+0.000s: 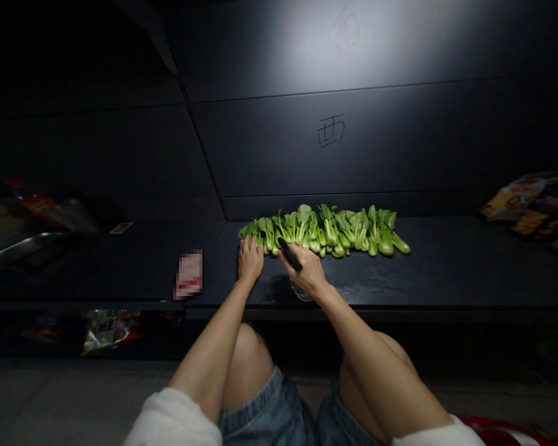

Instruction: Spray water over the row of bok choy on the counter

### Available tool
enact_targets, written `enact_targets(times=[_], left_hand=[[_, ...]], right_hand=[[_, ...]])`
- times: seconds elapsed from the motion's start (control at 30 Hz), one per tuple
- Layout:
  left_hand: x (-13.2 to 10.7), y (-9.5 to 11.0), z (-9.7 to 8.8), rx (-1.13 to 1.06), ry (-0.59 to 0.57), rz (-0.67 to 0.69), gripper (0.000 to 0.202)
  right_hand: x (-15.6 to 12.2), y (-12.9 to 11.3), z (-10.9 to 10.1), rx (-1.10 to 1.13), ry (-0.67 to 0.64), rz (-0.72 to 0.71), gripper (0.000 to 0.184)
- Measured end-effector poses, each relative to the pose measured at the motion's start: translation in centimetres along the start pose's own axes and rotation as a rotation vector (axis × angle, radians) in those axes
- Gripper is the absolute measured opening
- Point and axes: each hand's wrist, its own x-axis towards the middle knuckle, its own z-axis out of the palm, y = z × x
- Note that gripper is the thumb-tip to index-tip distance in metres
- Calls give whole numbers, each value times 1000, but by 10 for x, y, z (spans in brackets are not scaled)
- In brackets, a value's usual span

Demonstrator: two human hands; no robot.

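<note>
A row of greens (303,229) lies on a shelf (446,266), ten to two o'clock from the right grip (307,266), which clasps a black handle (289,254). The left grip (250,260) touches the row's nine-o'clock end; I cannot tell its hold.

Dk shelf (446,266), lit bk panel (376,155), gray flr (51,402)

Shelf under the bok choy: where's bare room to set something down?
Widest: shelf between the bok choy and printed packets at far right. Narrower: between the pixelated item and left hand. Crowded: mid-shelf, with bok choy, left hand, and right hand gripping a black handle.
</note>
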Motion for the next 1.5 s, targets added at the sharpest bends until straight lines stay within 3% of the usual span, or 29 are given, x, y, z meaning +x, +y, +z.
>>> enact_targets(times=[0.4, 0.6, 1.0, 1.5], left_hand=[[9, -20, -5, -104, -49, -14, 50], [9, -35, -1, -220, 6, -25, 46], [10, -30, -5, -277, 0, -129, 44], [13, -35, -6, -383, 72, -200, 39]], right_hand=[[10, 1, 6, 29, -45, 1, 29], [15, -4, 9, -28, -121, 34, 32], [16, -10, 4, -74, -182, -16, 31], [18, -20, 6, -116, -292, -78, 33]])
